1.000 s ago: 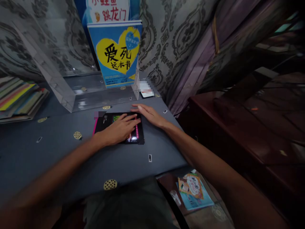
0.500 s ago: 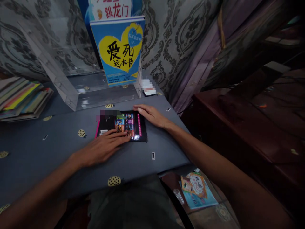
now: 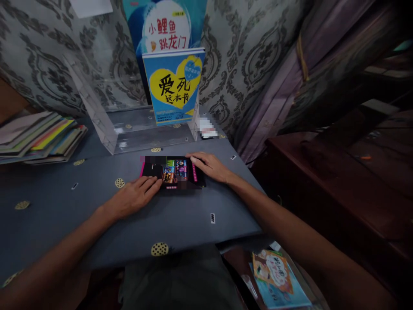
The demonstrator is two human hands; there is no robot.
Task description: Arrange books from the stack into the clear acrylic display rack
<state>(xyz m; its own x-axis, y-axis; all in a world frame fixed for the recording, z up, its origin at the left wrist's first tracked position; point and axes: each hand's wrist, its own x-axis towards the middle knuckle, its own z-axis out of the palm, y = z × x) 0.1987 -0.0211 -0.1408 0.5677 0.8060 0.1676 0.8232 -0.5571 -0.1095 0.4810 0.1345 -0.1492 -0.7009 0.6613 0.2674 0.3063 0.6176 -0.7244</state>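
Observation:
A black book with a pink spine (image 3: 152, 170) lies on the grey tablecloth, small colourful pictures on the side facing up. My left hand (image 3: 134, 196) rests flat over its near left part, fingers stretched out. At the far right corner is my right hand (image 3: 211, 167), fingers extended along the top edge and thumb beside them on the cover. Parts of the book are blurred by pixel blocks. Beyond it, a blue book with a yellow heart (image 3: 174, 88) stands upright in a clear plastic rack (image 3: 97, 116).
A taller blue book (image 3: 167, 26) stands behind the heart book. At the left is a stack of books (image 3: 48, 133). A dark red cabinet (image 3: 309, 181) stands right of the table. Lower down on the right lie picture books (image 3: 279, 280). A patterned curtain (image 3: 248, 51) hangs behind.
My left hand has slid left across the book, uncovering more of its pictures. My right hand stays at the far right corner. The camera view has shifted up and left.

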